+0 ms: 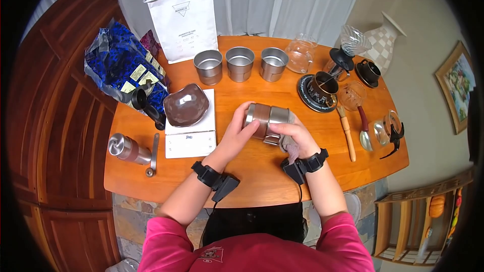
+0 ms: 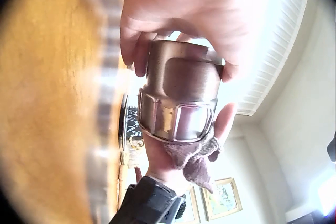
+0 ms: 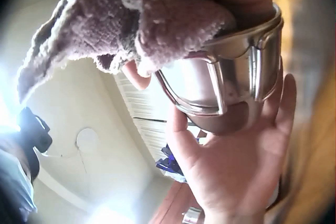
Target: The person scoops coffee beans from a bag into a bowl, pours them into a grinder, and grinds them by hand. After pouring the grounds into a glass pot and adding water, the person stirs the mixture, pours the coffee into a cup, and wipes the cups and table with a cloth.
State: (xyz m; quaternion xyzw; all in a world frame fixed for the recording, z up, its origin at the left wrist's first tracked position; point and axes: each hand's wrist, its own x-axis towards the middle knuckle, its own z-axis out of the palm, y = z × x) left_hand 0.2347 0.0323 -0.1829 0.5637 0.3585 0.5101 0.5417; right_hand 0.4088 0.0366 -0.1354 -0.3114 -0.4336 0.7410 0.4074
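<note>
Above the table's middle, a metal cylinder with a brown band (image 1: 261, 120) lies sideways, joined end to end with a steel cup with folding wire handles (image 1: 278, 121). The left hand (image 1: 236, 132) grips the banded end, thumb on the near side. Around the cup end curls the right hand (image 1: 298, 133), a grey-purple cloth (image 1: 290, 148) bunched against its palm. In the left wrist view the cup's wire handles (image 2: 177, 121) lie folded against its wall. The right wrist view shows the cloth (image 3: 173, 27) pressed at the cup's rim; some right fingers are hidden behind it.
Three steel cups (image 1: 240, 63) stand along the back, before a white bag (image 1: 182, 17). At left are a brown dish (image 1: 186, 105) on a white scale (image 1: 190, 144), a steel grinder (image 1: 129, 149) and a crank handle (image 1: 154, 155). Glassware, a dark cup (image 1: 323, 84) and a brush (image 1: 347, 135) are at right.
</note>
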